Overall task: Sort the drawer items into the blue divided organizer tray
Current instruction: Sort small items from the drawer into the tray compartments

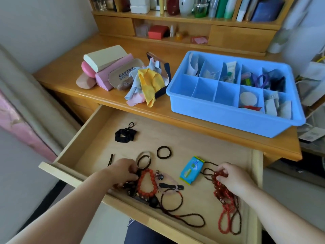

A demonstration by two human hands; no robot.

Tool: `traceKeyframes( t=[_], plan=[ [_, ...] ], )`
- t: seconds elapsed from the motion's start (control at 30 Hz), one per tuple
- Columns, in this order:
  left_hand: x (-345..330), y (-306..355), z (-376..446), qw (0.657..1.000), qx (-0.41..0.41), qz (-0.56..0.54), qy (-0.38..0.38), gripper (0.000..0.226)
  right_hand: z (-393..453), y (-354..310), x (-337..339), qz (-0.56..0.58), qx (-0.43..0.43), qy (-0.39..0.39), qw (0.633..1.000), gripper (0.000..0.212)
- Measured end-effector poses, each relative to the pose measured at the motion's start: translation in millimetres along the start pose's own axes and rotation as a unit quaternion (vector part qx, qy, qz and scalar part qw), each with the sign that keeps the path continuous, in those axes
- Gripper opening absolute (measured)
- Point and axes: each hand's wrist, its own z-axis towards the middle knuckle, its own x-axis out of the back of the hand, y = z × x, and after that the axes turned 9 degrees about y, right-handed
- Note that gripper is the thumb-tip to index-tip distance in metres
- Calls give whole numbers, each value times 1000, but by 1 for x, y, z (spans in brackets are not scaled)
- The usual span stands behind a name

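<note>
Both hands work inside the open drawer (pixel 91 138). The left hand (pixel 123 170) has its fingers curled around a dark cluster of hair ties (pixel 143 161) beside an orange bead bracelet (pixel 147 184). The right hand (pixel 233 176) pinches a red bead string (pixel 224 199) at its upper end. A wipes packet (pixel 191 170) lies between the hands. The blue tray (pixel 228 118) sits on the surface (pixel 123 110) behind the drawer, several compartments filled.
</note>
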Motion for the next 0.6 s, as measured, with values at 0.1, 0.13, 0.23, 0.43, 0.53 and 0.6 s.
traceKeyframes(
  t=[0.1, 0.13, 0.23, 0.43, 0.53, 0.6],
  plan=[
    [10, 3, -3, 955, 65, -288, 16, 10, -3, -2, -6, 33, 7, -48, 998, 18],
    [15, 2, -3, 930, 78, -359, 11, 14, -5, -3, -8, 40, 13, -62, 997, 18],
    [29, -8, -3, 900, 86, -427, 25, 19, -10, -3, -7, 41, 19, -98, 994, 18],
    [32, -32, 3, 922, 122, -295, 219, 18, -15, -15, 7, -205, 80, -36, 975, 7],
    [20, -27, 2, 928, 85, -256, 258, 21, -6, -34, 5, -129, 168, 43, 976, 22],
    [11, -15, 2, 935, 51, -231, 266, 22, 4, -46, -5, -131, 266, 30, 954, 43]
  ],
)
